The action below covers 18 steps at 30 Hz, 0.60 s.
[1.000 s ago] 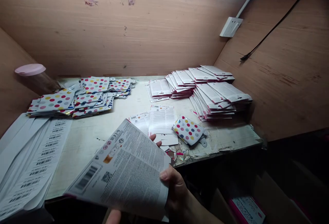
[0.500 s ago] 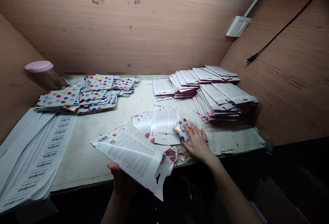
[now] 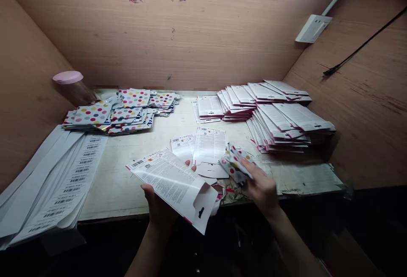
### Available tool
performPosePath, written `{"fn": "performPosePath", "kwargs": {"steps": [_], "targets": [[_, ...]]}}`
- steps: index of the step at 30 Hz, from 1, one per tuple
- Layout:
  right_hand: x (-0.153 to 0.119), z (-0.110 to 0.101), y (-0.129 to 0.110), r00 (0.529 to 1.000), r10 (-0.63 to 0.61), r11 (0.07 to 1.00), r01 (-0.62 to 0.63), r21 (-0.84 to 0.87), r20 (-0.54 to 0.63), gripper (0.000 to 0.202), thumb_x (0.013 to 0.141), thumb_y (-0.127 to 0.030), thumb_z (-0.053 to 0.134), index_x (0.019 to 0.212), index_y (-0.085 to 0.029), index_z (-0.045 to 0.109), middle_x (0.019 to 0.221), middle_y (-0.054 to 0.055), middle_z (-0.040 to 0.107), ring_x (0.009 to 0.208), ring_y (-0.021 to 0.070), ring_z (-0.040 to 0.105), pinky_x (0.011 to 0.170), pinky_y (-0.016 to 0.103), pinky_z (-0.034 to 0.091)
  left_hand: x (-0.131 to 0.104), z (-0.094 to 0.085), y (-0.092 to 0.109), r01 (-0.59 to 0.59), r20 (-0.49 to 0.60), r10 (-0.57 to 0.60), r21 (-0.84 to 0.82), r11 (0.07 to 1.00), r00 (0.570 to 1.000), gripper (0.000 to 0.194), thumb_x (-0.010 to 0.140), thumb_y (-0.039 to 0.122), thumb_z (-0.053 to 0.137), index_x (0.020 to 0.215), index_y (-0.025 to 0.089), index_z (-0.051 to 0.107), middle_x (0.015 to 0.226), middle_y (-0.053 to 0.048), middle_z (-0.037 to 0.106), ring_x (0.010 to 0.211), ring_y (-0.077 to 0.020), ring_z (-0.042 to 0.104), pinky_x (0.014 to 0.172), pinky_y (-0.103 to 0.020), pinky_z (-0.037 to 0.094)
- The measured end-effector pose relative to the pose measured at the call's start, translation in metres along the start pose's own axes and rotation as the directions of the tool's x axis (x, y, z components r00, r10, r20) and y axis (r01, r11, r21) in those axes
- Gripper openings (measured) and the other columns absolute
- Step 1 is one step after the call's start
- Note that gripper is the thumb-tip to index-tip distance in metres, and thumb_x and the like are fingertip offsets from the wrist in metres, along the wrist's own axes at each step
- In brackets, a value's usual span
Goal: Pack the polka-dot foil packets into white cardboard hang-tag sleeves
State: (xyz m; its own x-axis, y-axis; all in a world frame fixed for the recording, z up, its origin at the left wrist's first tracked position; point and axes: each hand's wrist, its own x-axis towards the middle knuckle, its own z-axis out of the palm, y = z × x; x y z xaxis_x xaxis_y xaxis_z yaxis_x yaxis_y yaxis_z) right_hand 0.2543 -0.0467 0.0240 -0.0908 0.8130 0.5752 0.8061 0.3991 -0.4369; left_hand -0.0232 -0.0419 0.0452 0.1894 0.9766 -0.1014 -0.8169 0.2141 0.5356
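Far left: label sheets (image 3: 71,184). Beyond, pouch pile (image 3: 92,114) on tabletop (image 3: 114,190), apparently remaining work. Left hand (image 3: 160,209): fingers grasping printed sleeve (image 3: 173,179), near end bowed. Flat sleeves (image 3: 210,143) behind, likely also waiting. Right hand (image 3: 263,186): fingers pinching dotted pouch (image 3: 233,164) just right of flat sleeves; cannot tell if lifted clear. Far right: sleeve stacks (image 3: 295,118), seemingly done portion.

Head-worn view | looks forward and down | left hand (image 3: 160,211), right hand (image 3: 264,189) near | plywood back panel (image 3: 206,40) beyond worktop (image 3: 111,184)
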Motion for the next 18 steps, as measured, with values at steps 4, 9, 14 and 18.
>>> {"fn": "performPosePath", "kwargs": {"steps": [4, 9, 14, 18], "targets": [[0.004, -0.046, -0.038, 0.950, -0.285, 0.893, 0.214, 0.396, 0.129, 0.037, 0.097, -0.025, 0.042, 0.131, -0.020, 0.056, 0.124, 0.010, 0.066, 0.114, 0.0250, 0.063, 0.096, 0.039, 0.054, 0.008, 0.006, 0.006, -0.039, -0.064, 0.035, -0.057, 0.998, 0.997, 0.097, 0.068, 0.086, 0.044, 0.144, 0.027, 0.038, 0.140, -0.014, 0.052, 0.131, -0.0428, 0.042, 0.106, -0.061, 0.034], [0.006, -0.042, -0.068, 0.810, -0.512, 0.857, 0.505, 0.103, 0.285, 0.042, 0.091, -0.005, 0.043, 0.132, -0.006, 0.053, 0.126, 0.016, 0.063, 0.124, 0.0286, 0.055, 0.101, 0.044, 0.051, 0.012, 0.012, 0.006, -0.052, -0.076, 0.049, -0.037, 0.998, 0.996, 0.097, 0.068, 0.089, 0.039, 0.142, 0.027, 0.042, 0.135, -0.014, 0.056, 0.130, -0.0427, 0.044, 0.104, -0.061, 0.036], [0.000, 0.001, -0.102, 0.879, -0.438, 0.878, 0.463, -0.120, 0.188, 0.035, 0.088, 0.001, 0.042, 0.117, 0.001, 0.062, 0.114, 0.023, 0.068, 0.108, 0.0327, 0.065, 0.089, 0.045, 0.057, 0.000, 0.014, -0.014, 0.053, -0.016, -0.053, -0.006, 0.999, 0.998, 0.097, 0.063, 0.086, 0.052, 0.138, 0.023, 0.049, 0.133, -0.013, 0.059, 0.132, -0.0414, 0.042, 0.108, -0.057, 0.034], [-0.011, 0.007, -0.123, 0.933, -0.307, 0.951, 0.295, 0.092, 0.187, 0.040, 0.089, -0.011, 0.049, 0.128, -0.002, 0.054, 0.123, 0.022, 0.063, 0.122, 0.0339, 0.055, 0.098, 0.051, 0.051, -0.002, 0.015, -0.015, 0.081, -0.042, -0.082, -0.009, 0.997, 0.996, 0.098, 0.063, 0.085, 0.053, 0.138, 0.021, 0.049, 0.136, -0.014, 0.056, 0.132, -0.0415, 0.042, 0.109, -0.057, 0.032]]}}
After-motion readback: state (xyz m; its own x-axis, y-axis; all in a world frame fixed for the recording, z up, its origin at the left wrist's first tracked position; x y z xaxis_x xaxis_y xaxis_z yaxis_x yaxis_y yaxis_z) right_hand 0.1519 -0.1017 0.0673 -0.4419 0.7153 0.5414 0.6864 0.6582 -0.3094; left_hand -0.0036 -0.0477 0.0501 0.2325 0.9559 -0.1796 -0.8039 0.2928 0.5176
